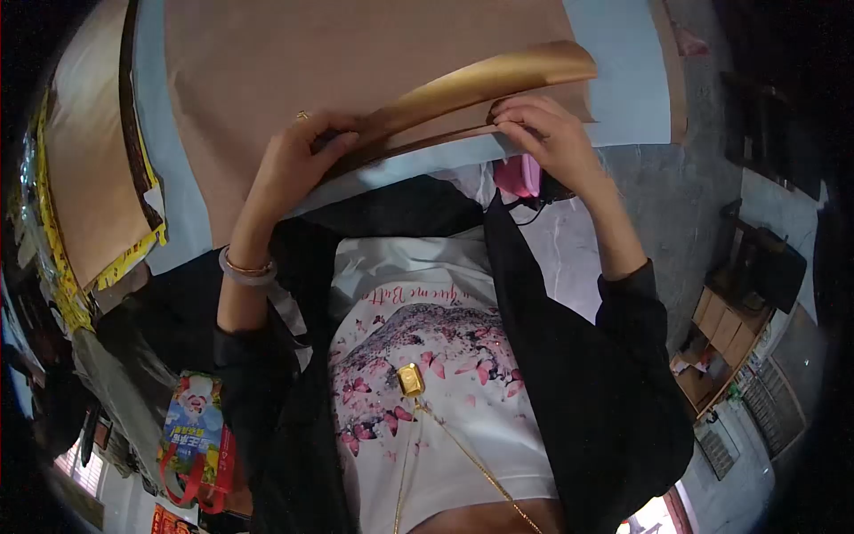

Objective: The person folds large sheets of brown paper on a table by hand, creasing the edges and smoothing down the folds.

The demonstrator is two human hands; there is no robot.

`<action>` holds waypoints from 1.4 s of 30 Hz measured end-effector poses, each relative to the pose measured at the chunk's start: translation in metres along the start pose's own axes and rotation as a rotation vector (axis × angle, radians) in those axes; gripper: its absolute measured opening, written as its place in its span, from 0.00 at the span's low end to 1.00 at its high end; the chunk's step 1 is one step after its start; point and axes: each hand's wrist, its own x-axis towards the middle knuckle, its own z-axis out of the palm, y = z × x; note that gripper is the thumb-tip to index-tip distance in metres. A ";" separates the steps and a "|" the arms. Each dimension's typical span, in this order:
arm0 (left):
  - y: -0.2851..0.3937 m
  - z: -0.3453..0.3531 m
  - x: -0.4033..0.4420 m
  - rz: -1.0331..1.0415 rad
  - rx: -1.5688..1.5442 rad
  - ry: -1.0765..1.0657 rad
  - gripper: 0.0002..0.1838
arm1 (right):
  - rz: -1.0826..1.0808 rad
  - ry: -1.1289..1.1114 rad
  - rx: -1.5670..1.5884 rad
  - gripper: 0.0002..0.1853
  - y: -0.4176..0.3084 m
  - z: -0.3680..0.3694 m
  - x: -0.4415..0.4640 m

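Observation:
A large brown sheet [356, 53] lies over a pale blue sheet [632, 71]. Its near edge is turned up, and a shiny gold strip [480, 80] shows along the fold. My left hand [307, 151], with a ring and a bracelet on it, pinches the left part of the folded edge between thumb and fingers. At the right part of the same edge, my right hand [551, 138] is closed in a pinch, thumb below and fingers above. The fingertips of both hands partly cover the fold.
More gold-brown sheet [93, 151] with yellow patterned wrapping [116, 267] hangs at the left. A pink item [519, 176] sits just below the work edge. A colourful bag [194, 436] stands lower left. Cardboard boxes [716, 325] are at the right.

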 end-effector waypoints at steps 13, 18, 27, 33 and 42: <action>0.012 -0.001 -0.013 0.197 0.087 -0.180 0.15 | -0.084 -0.041 -0.118 0.08 0.000 -0.004 -0.006; 0.012 0.016 -0.035 0.295 0.257 -0.072 0.17 | -0.192 -0.006 -0.296 0.08 -0.007 -0.005 -0.026; 0.009 0.026 -0.037 0.342 0.374 0.018 0.17 | 0.048 0.244 -0.505 0.10 -0.008 -0.025 -0.039; 0.005 0.028 -0.038 0.350 0.397 0.039 0.17 | 0.244 0.349 -0.237 0.10 0.036 -0.028 -0.049; 0.004 0.027 -0.038 0.306 0.358 -0.001 0.18 | 0.407 0.380 0.039 0.11 0.047 -0.035 -0.066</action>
